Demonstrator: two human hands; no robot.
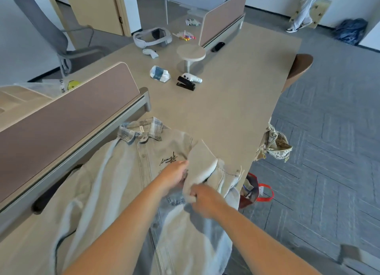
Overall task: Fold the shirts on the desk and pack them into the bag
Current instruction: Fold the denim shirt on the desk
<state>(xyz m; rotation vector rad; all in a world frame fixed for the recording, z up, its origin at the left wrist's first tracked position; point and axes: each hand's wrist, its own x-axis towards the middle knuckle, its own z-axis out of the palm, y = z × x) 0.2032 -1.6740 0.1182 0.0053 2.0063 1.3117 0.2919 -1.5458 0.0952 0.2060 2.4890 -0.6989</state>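
Both forearms are seen entering from the near edge. On the right hand the fingers are curled and clamped on a bunched fold of the sleeve, which is lifted over the chest. The left hand is laid against the same fold, its fingertips hidden under the cloth, so it cannot be told whether they grip.

The pale washed-denim shirt with a plaid collar is spread front up on the near part of the beige tabletop, between the brown partition panel and the right edge. Its long axis runs near to far, with the collar pointed at the far edge. The hem is covered by the forearms and blurred.

A red-handled bag is seen below the right edge, partly cut off by it. A camouflage cloth hangs over that edge. A black stapler lies farther up the tabletop.
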